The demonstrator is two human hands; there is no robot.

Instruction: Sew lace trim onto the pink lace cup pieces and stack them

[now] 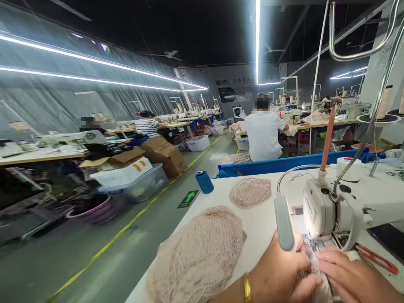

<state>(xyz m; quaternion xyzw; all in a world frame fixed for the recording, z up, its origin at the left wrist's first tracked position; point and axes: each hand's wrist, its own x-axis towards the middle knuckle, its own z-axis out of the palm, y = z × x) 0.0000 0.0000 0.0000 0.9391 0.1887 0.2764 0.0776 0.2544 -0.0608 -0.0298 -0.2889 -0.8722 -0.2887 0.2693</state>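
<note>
Pale-pink lace fabric (322, 288) is pinched in left fingers (296, 261) and pressed beneath right fingers (333, 259), whose grasp cannot be told.

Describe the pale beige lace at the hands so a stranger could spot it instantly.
Find the bulky white sewing machine at the picture's right. Just below its lit head, between the bare left hand and bare right hand, runs the pale beige openwork lace. Unlike the large rounded beige lace piece and smaller oval one lying farther left, both hands touch it.
</note>
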